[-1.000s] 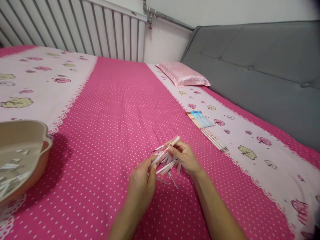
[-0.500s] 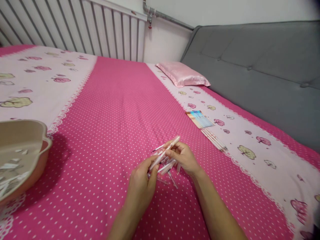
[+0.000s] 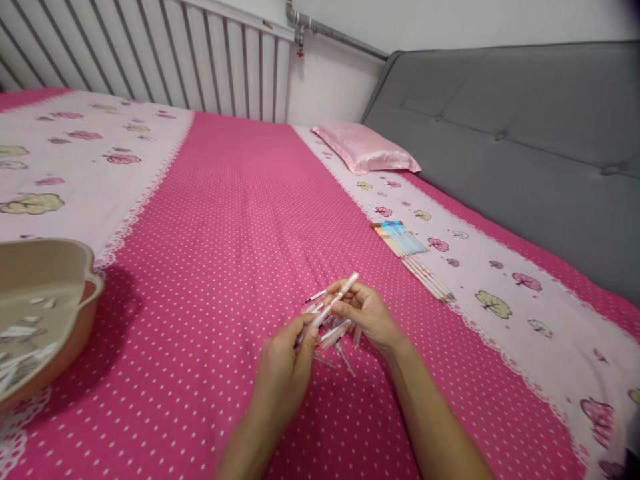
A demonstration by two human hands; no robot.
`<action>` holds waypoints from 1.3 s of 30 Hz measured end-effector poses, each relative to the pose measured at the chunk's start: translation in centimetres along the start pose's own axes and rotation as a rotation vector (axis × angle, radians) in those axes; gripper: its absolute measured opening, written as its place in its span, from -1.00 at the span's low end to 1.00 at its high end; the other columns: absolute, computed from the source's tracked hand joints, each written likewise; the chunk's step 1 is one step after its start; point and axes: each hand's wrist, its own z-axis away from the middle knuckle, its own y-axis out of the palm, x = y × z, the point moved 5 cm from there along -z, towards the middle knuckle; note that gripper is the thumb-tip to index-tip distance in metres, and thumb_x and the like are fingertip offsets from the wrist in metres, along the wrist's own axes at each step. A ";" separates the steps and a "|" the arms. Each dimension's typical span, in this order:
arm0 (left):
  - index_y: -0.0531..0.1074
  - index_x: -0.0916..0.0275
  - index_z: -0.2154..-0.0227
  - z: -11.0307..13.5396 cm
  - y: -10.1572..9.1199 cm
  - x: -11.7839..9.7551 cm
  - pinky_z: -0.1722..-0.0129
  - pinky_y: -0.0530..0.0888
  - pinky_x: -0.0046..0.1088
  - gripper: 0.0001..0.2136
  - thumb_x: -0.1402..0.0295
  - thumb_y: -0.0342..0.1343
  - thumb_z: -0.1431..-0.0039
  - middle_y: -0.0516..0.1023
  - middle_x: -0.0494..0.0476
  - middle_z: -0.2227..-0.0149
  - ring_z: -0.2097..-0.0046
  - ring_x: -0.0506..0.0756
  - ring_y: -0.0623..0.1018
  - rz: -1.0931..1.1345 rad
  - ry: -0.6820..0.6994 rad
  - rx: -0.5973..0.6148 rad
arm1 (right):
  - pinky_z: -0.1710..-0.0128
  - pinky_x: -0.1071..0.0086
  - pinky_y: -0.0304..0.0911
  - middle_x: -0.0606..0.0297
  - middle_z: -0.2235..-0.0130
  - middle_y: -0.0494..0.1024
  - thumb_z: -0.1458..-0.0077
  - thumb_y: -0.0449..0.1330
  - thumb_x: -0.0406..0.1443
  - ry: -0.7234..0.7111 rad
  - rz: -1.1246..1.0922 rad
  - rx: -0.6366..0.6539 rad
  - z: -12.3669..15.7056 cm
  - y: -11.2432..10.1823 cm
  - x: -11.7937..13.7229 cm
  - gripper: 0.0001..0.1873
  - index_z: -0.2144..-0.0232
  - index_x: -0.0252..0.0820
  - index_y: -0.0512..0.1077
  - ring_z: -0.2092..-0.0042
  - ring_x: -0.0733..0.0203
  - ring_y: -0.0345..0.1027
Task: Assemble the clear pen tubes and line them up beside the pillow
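Both hands meet over a small heap of thin white and pink pens lying on the pink dotted bedsheet. My left hand pinches the lower end of one pen between thumb and fingers. My right hand grips the same pen near its upper end, fingers curled round it. The pen tilts up to the right above the heap.
A row of blue-capped pens lies on the sheet's flowered border to the right. A tan and orange basin with scraps inside stands at the left edge. A pink pillow lies at the back beside the grey padded headboard.
The pen held between both hands has tilted slightly and my left hand has closed in a little on it. The heap and the other things have not moved.
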 end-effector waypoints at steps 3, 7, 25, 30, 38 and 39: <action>0.43 0.23 0.20 0.1 0.1 0.0 0.51 0.22 -0.50 -0.72 0.25 -0.14 -0.24 0.48 0.02 0.47 0.49 0.03 0.39 -0.013 -0.035 0.024 | 0.31 0.45 0.35 0.34 0.36 0.52 0.12 0.35 -0.32 -0.012 -0.029 0.031 0.0 -0.1 -0.1 -0.69 0.26 -0.17 0.44 0.34 0.34 0.43; 0.40 0.24 0.25 0.1 0.3 -0.1 0.52 0.19 -0.50 -0.72 0.24 -0.17 -0.25 0.44 0.01 0.50 0.50 0.03 0.36 0.010 -0.062 0.050 | 0.28 0.47 0.35 0.35 0.33 0.53 0.11 0.34 -0.36 -0.016 -0.073 0.081 0.0 0.0 -0.1 -0.65 0.20 -0.15 0.43 0.32 0.34 0.44; 0.37 0.23 0.44 0.0 0.7 -0.2 0.41 0.26 -0.49 -0.72 0.23 -0.15 -0.24 0.43 0.04 0.48 0.42 0.05 0.39 0.163 -0.035 0.148 | 0.34 0.50 0.32 0.30 0.37 0.58 0.14 0.37 -0.32 0.039 -0.064 0.073 0.3 -0.4 -0.2 -0.71 0.29 -0.21 0.46 0.36 0.35 0.45; 0.38 0.25 0.53 0.1 0.6 -0.4 0.33 0.29 -0.45 -0.64 0.20 -0.18 -0.25 0.43 0.06 0.51 0.39 0.07 0.42 0.225 -0.070 0.167 | 0.36 0.49 0.33 0.31 0.33 0.57 0.10 0.34 -0.34 0.021 -0.079 0.108 0.5 -0.1 0.2 -0.69 0.23 -0.18 0.45 0.36 0.34 0.45; 0.40 0.26 0.62 0.1 0.6 -0.8 0.28 0.28 -0.44 -0.58 0.20 -0.17 -0.24 0.45 0.07 0.51 0.39 0.07 0.42 0.291 -0.118 0.215 | 0.39 0.54 0.30 0.31 0.30 0.56 0.06 0.31 -0.35 0.013 -0.077 0.170 0.7 0.1 0.6 -0.62 0.13 -0.15 0.40 0.37 0.37 0.43; 0.40 0.26 0.63 0.2 0.6 -0.9 0.28 0.28 -0.44 -0.58 0.21 -0.17 -0.24 0.44 0.07 0.52 0.40 0.07 0.42 0.297 -0.119 0.220 | 0.40 0.55 0.29 0.31 0.30 0.56 0.05 0.31 -0.35 0.017 -0.073 0.175 0.8 0.1 0.6 -0.61 0.12 -0.15 0.40 0.37 0.38 0.42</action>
